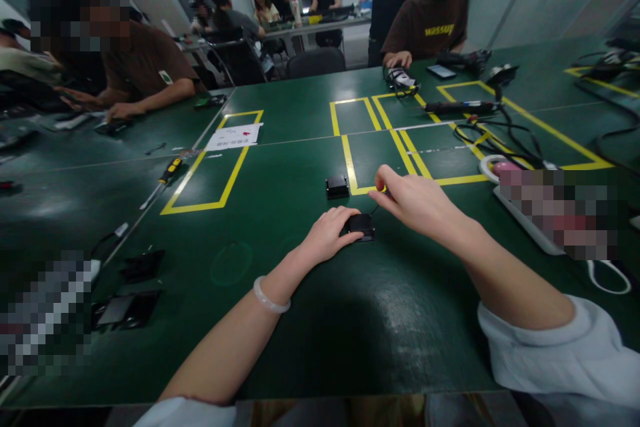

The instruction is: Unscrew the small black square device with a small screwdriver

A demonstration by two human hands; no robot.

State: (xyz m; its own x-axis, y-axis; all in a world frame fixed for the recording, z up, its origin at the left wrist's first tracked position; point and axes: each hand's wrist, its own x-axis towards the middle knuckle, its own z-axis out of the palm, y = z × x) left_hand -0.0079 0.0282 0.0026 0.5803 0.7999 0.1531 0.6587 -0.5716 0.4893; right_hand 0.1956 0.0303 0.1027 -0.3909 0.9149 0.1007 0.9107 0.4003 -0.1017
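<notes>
On the green table, a small black block lies near the middle, and my left hand grips it from the left with fingers and thumb. Just above and right of the block is my right hand, its fingers pinched together around a thin dark tool that slants down towards the block's upper right corner. Most of the tool is hidden by the fingers. A second black block stands a little farther away, touched by neither hand.
Yellow tape rectangles mark the green table. A yellow-black screwdriver and black parts lie left. White tape roll, phone and black cables are right. People sit across the table.
</notes>
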